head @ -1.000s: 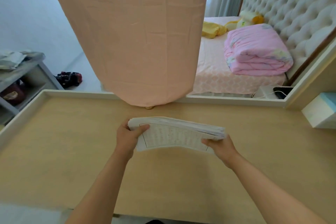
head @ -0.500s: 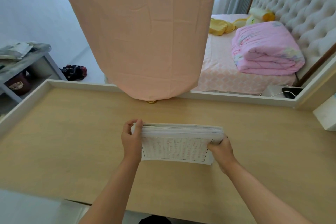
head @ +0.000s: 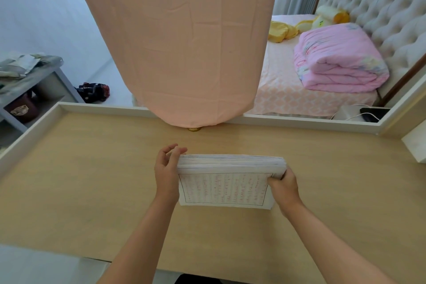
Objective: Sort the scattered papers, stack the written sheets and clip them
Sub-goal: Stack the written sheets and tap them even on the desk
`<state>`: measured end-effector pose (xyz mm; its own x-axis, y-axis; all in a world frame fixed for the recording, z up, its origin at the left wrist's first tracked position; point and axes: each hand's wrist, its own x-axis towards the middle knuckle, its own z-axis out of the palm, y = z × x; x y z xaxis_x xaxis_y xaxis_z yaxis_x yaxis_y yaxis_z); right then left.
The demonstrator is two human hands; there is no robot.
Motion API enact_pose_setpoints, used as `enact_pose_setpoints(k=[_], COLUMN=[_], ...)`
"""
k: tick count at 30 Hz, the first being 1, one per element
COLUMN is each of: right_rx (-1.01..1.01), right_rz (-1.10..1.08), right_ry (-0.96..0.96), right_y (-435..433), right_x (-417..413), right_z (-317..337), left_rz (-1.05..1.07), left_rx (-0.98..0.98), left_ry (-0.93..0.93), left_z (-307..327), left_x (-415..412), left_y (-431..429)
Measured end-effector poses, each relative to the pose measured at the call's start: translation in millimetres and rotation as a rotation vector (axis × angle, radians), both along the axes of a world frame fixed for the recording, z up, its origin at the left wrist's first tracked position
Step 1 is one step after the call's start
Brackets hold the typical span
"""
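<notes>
My right hand (head: 284,188) pinches the right end of the thick stack of written sheets (head: 227,183), stood on edge mid-table (head: 92,180), my left hand (head: 166,172) open against its left end; floppy, slippery, likely to fan, so I'd hold both short ends.

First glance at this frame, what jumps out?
A big peach cloth hangs down the top centre, its hem just above the back edge of the wooden desk. Below it, a thick stack of papers with red-lined writing is held on edge on the desk, the left hand flat against one end and the right hand gripping the other. A folded pink quilt lies on the bed, upper right.
</notes>
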<state>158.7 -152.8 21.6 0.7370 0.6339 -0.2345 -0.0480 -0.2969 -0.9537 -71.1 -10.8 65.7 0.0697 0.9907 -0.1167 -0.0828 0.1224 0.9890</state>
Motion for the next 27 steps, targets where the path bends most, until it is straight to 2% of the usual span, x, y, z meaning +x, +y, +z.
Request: enact_pose_setpoints(k=[6, 9, 11, 13, 15, 17, 19, 22, 24, 27], right_rx=[-0.004, -0.025, -0.024, -0.02, -0.02, -0.018, -0.008, -0.012, -0.018, -0.055], right_rz=[-0.025, -0.043, -0.057, -0.059, -0.059, -0.073, -0.084, -0.066, -0.034, 0.01], right_ry=[-0.016, -0.047, -0.056, -0.059, -0.056, -0.041, -0.025, 0.006, -0.008, -0.053], right_y=[1.2, 2.3, 2.0, 1.6, 3.0, 5.4, 6.1, 5.7, 5.0, 4.6], right_x=[-4.5, -8.0, -9.8, -9.4, -8.8, -9.1, -10.2, -11.0, -8.3, -2.0], right_z=[2.4, 3.8, 5.0, 4.4, 1.4, -0.9, 0.8, 0.3, -2.7, -6.0], left_rz=[0.018, 0.074, 0.098, 0.073, -0.16, -0.541, -0.77, -0.835, -0.817, -0.919], left_rx=[0.033, 0.079, 0.308, 0.691, 0.928, 0.958, 0.996, 1.131, 1.214, 1.197], left_ry=[0.104, 0.247, 0.517, 0.803, 0.921, 1.029, 1.224, 1.445, 1.427, 1.4], left_z=[-0.8, 0.0, 2.4, 9.5, 25.1, 35.0, 28.8, 8.9, 7.1, 16.2], left_x=[2.2, 3.8, 2.2, 8.8, 33.4, 68.5, 98.1, 112.5, 108.8, 101.9], left_y=[-2.7, -9.0, -8.8, -2.8, -5.0, -19.5, -36.6, -49.4, -45.9, -29.0])
